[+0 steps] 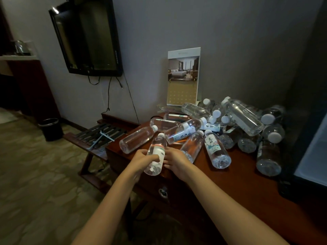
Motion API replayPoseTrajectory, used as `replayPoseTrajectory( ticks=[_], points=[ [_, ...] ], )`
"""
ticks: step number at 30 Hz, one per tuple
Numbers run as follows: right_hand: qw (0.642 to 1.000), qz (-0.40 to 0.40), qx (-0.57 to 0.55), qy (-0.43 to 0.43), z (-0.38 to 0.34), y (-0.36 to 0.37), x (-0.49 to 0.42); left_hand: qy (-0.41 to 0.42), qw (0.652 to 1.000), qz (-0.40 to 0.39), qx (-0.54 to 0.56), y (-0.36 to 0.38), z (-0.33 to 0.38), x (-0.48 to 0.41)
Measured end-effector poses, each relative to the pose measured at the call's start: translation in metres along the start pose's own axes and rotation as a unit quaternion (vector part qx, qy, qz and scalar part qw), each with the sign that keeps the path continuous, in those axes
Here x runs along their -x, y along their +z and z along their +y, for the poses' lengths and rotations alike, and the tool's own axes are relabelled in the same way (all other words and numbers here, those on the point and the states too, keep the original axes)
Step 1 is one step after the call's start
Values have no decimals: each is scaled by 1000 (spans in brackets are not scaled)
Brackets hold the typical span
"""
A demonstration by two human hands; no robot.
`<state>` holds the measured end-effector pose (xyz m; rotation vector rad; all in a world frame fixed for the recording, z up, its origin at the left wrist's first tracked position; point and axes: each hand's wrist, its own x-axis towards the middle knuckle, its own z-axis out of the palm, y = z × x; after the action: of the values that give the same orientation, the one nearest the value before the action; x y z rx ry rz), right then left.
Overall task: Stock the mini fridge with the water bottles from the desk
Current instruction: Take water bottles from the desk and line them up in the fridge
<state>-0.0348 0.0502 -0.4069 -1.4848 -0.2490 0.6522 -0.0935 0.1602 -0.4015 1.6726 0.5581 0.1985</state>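
1. I see the left hand [141, 159] grasping a clear plastic water bottle with a white cap and white label [158, 147]; its fingers [154, 158] are curled across the bottle's lower half.
2. The right hand [174, 159] lies against the same bottle's right side. I cannot tell whether its fingers wrap round the bottle or only touch it.
3. That bottle is tilted, cap pointing away from me and base towards me, over the front left corner of the dark reddish-brown wooden bench [238, 174].
4. More clear water bottles lie on their sides just beyond the hands, and a jumbled heap of clear bottles [238, 119] is piled towards the back right.
5. The black mini fridge [299, 147] sits at the bench's right end, beside the heap.
6. A tall printed card showing a bedroom [183, 76] stands against the wall behind the bottles.
7. A black wall-mounted television [88, 36] hangs to the left, with a slatted wooden luggage rack [102, 135] beside the bench and a dark round waste bin [51, 129] on the floor.
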Motion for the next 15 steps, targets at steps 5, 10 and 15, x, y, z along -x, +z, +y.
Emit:
replayPoseTrajectory(
  ticks=[5,10,15],
  points=[
    [997,-44,-21,-57,-5,-12,7,6,993,-48,109,-2,1,3],
    [990,-53,-49,-120,-14,-33,10,60,963,-129,229,13,12,14],
    [988,-78,-29,-134,-23,-58,34,87,939,-188,276,39,30,22]
  ],
)
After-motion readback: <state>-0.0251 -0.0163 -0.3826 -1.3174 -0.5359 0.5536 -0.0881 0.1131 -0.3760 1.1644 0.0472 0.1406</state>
